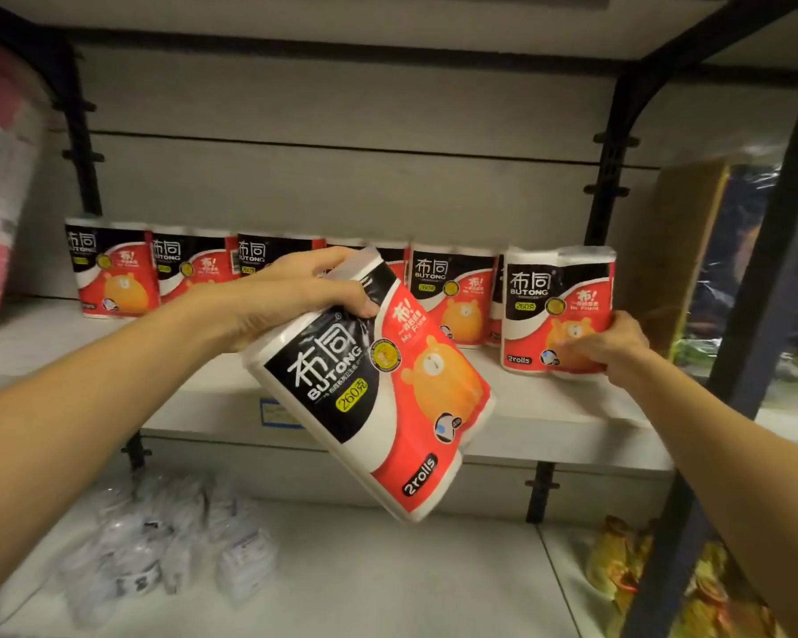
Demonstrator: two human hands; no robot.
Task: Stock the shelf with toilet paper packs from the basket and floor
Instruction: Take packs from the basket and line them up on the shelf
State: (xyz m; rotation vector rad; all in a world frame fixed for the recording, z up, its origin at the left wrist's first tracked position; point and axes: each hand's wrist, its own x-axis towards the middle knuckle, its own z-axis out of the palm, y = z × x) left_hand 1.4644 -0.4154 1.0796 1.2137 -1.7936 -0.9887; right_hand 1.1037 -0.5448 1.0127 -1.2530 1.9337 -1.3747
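Head view: left hand (pixel 296 297) grip clamps tilted pack (pixel 378 389) top; right hand (pixel 604 347) grip holds shelved pack (pixel 553 306).

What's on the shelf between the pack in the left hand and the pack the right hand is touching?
In the head view, a standing pack shows in the back row between the tilted pack in the left hand and the pack under the right hand.

Dim, warm indoor light, flat, no hard shadows. Shelf back panel (pixel 342 191) grey, murky; underside of upper shelf dark. Soft glare on plastic wrap of tilted pack (pixel 378 384). Overall slight softness; left edge items (pixel 1 200) blurred. Wide-angle bending of uprights (pixel 618 145) near frame edges.
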